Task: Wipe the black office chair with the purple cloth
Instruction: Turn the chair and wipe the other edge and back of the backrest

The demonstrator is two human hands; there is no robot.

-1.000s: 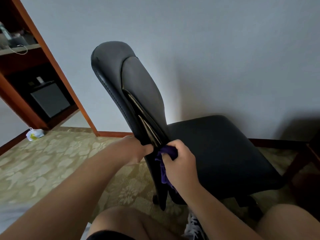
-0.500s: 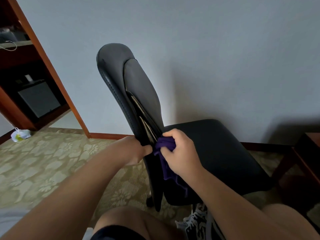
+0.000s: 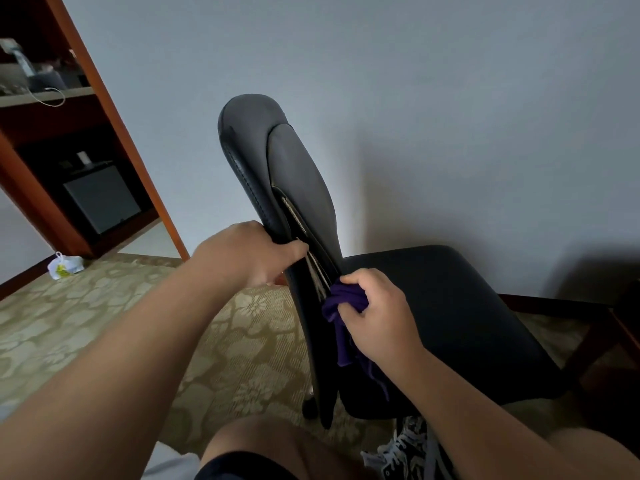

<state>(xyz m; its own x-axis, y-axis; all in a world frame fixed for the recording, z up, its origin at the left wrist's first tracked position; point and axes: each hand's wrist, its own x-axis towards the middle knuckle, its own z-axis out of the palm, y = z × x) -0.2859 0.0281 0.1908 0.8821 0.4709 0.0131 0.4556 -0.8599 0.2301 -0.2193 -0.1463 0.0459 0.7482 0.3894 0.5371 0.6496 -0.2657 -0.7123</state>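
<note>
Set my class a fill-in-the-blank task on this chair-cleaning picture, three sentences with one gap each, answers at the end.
1. The right hand grips a ____ cloth.
2. On the chair, the left hand holds the edge of the ____.
3. The bag lying on the carpet is ____.

Missing words: purple; backrest; white.

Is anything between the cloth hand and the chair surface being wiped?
Nothing visible. The right hand grips the purple cloth, which appears pressed against the black office chair, low on its back; the left hand holds the back's edge above, clear of the cloth.
</note>
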